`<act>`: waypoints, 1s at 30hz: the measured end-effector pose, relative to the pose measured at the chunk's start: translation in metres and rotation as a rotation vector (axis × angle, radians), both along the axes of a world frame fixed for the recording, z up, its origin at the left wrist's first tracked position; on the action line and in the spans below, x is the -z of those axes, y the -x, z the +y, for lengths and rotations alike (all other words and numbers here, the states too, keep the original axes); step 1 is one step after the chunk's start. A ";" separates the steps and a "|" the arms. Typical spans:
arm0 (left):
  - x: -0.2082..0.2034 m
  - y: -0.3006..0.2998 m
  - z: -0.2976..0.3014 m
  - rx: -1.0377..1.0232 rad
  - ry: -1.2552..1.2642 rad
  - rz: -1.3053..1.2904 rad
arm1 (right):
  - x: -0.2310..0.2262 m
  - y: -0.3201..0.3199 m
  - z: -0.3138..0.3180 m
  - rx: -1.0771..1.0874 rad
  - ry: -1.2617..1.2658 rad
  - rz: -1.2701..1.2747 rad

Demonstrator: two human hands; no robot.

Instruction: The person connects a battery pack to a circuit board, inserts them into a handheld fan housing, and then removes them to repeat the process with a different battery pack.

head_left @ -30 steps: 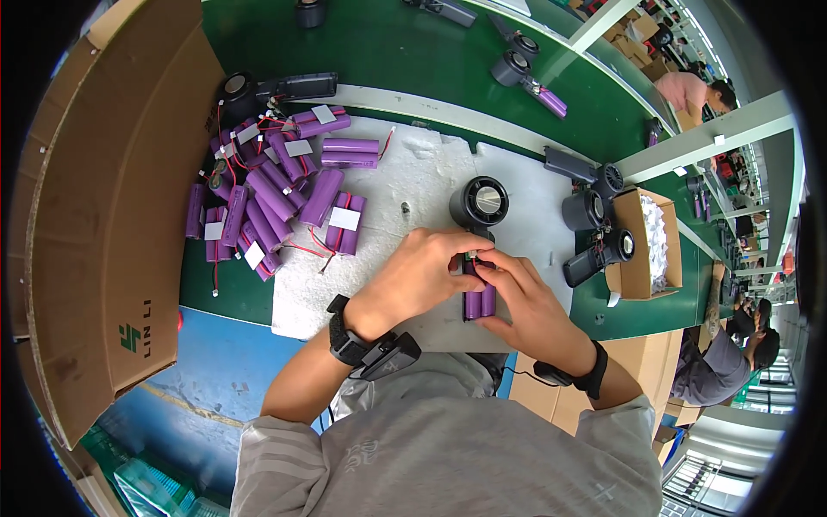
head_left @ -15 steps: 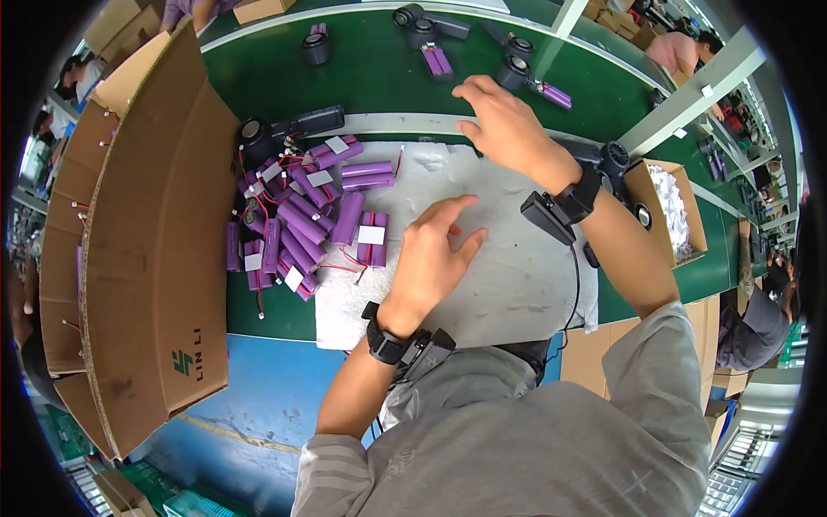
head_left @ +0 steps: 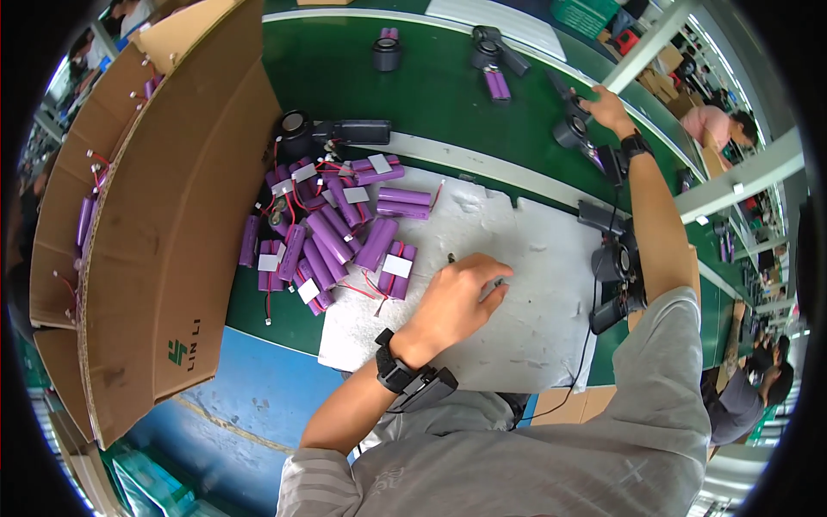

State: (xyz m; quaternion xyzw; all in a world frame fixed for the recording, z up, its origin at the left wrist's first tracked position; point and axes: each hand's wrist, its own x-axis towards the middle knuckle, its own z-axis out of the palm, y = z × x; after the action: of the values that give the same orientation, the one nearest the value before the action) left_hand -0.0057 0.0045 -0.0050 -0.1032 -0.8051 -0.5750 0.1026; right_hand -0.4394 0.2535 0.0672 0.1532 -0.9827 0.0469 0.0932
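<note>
My right hand [head_left: 610, 112] reaches to the far right of the green bench, its thumb and finger closed at the edge of a black round-headed device [head_left: 576, 105]. Beside that stands another black round-headed device [head_left: 569, 131], with a purple battery pack [head_left: 593, 158] next to it. Low over the white foam mat [head_left: 551, 319], my left hand [head_left: 457, 302] hangs with thumb and forefinger apart. To its left lies a heap of purple battery packs [head_left: 327, 237] with red and black wires and some white pads. The nearest pack [head_left: 397, 270] lies close to my left knuckles.
A tall open cardboard box [head_left: 181, 224] stands left of the heap. Behind the heap lies a black device with a handle [head_left: 357, 132]. More devices [head_left: 487, 52] sit on the far green surface [head_left: 345, 77]. Black devices [head_left: 612, 263] edge the mat's right side. A white post [head_left: 741, 181] rises at right.
My right hand has stretched farther out and right, reaching the black device. My left hand has stayed over the mat. The whole view has shifted and tilted.
</note>
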 end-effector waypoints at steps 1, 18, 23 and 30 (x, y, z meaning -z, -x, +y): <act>0.000 0.003 0.003 -0.018 -0.011 0.004 | 0.002 0.022 0.016 0.012 0.019 -0.016; -0.005 0.001 -0.002 -0.231 -0.093 0.015 | -0.069 -0.057 -0.053 -0.124 0.512 -0.535; -0.016 -0.001 -0.010 -0.339 -0.661 -0.180 | -0.112 -0.219 -0.073 -0.501 0.364 -0.953; 0.007 0.000 -0.003 -0.111 -0.370 -0.214 | -0.049 -0.327 -0.084 -0.820 -0.135 -0.649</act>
State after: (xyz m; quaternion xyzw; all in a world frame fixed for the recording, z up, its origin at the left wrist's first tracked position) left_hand -0.0057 0.0017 -0.0117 0.0237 -0.6965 -0.7142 0.0655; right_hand -0.1121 0.1696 0.1166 0.5085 -0.8211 0.0611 -0.2520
